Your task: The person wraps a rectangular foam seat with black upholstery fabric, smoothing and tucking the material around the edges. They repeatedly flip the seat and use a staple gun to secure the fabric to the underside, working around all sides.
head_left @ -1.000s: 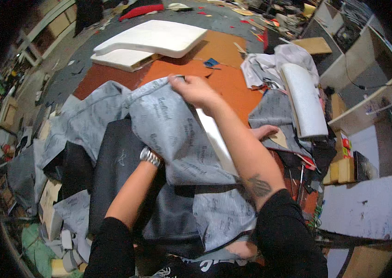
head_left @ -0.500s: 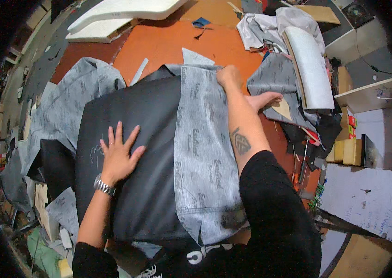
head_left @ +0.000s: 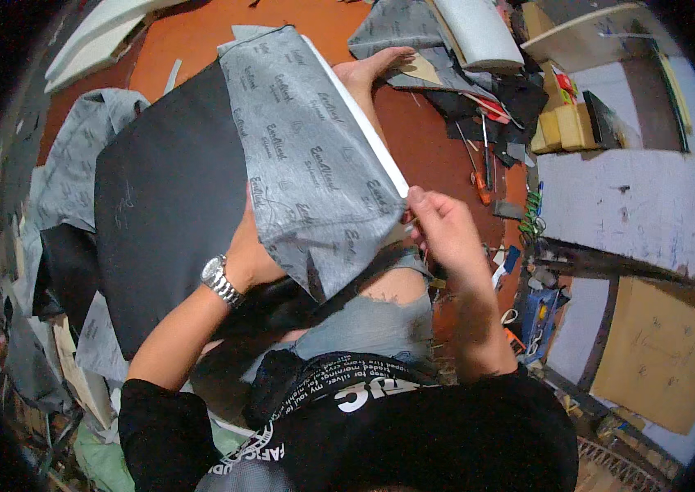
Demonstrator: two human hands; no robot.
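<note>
A large black panel (head_left: 171, 189), like a seat cushion cover, lies across my lap. Along its right side runs a grey fabric flap (head_left: 306, 131) with printed marks, its right edge showing a white strip (head_left: 368, 123). My right hand (head_left: 446, 225) pinches the flap's near right corner between thumb and fingers. At the flap's left edge, my left hand (head_left: 253, 250) reaches underneath, so its fingers are hidden by the fabric; a metal watch (head_left: 220, 280) is on that wrist.
Grey fabric (head_left: 89, 156) is bunched at the left. White foam pieces (head_left: 101, 41) lie at the far left, and a padded white roll (head_left: 479, 33) at the far right. Screwdrivers (head_left: 480, 184) rest on the reddish floor (head_left: 413, 135), near my bare foot (head_left: 380, 64) and a blue tool tray (head_left: 540, 320).
My right hand has come from the flap's far corner to its near right corner. The left hand has slid off the black surface and under the flap. The view has shifted right.
</note>
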